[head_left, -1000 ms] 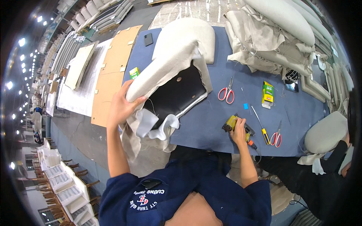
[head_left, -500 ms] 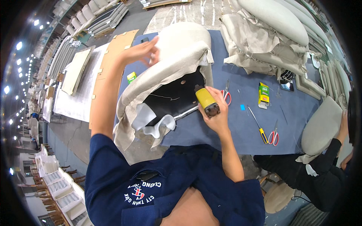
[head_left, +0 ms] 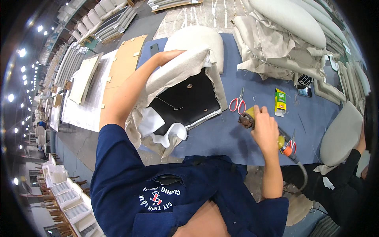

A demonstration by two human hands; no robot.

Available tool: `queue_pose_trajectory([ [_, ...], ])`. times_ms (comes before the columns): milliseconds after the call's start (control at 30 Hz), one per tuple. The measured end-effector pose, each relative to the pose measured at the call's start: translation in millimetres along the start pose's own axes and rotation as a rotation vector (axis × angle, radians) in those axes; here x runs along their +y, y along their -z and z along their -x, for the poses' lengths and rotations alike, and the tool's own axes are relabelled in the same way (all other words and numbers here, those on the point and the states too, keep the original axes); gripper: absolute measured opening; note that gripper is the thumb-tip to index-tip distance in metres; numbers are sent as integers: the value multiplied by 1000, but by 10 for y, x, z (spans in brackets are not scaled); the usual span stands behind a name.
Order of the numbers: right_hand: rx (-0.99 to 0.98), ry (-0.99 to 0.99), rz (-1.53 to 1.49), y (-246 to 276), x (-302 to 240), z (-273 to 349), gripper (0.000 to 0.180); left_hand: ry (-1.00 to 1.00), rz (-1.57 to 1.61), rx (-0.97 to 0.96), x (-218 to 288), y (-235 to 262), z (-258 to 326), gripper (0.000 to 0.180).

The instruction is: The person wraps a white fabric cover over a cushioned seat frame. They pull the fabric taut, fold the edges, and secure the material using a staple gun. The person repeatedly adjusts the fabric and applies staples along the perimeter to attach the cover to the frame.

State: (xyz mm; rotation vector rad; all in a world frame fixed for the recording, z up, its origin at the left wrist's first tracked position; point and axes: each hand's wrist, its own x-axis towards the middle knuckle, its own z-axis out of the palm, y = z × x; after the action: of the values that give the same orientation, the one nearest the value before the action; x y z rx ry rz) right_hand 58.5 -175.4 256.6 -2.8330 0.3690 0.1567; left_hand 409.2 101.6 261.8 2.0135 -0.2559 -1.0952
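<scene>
An upholstered seat cushion [head_left: 185, 75] in beige fabric stands tilted on its edge on the blue table [head_left: 229, 138], its black underside facing me with loose white lining hanging at the lower left. My left hand [head_left: 167, 56] rests on the cushion's top edge and holds it up. My right hand [head_left: 263, 125] grips a yellow and black staple gun [head_left: 252, 118] just above the table, to the right of the cushion and apart from it. An air hose [head_left: 300, 173] runs from the tool down off the table's near edge.
Red-handled scissors [head_left: 237, 103] and a yellow-green box [head_left: 280, 101] lie right of the cushion. Orange-handled pliers [head_left: 291, 145] lie near my right wrist. Beige covers are piled at the back right [head_left: 284, 35]. Another person [head_left: 347, 158] holds a cushion at the right edge. Cardboard sheets [head_left: 122, 67] lie left.
My right hand has drawn the staple gun back from the cushion's underside to the table on the right. My left hand stays on the cushion's top, and the cushion is tipped more upright.
</scene>
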Motion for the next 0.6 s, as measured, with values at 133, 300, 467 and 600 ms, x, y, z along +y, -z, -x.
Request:
queue_pose_trajectory([
  [133,318,287,-501,227,-87,-93,70,60,59,-59,13,155,181,60],
  [300,402,383,-1481,-277,-677,-455,57,59,52,-29,81,108,187,57],
  [467,616,598,-1159,-598,-842,-906,58,48,61,11,181,-58,201,49],
  [600,637,636,-1081,-712,-892,-1054,61,63,23,10,190,-105,245,49],
])
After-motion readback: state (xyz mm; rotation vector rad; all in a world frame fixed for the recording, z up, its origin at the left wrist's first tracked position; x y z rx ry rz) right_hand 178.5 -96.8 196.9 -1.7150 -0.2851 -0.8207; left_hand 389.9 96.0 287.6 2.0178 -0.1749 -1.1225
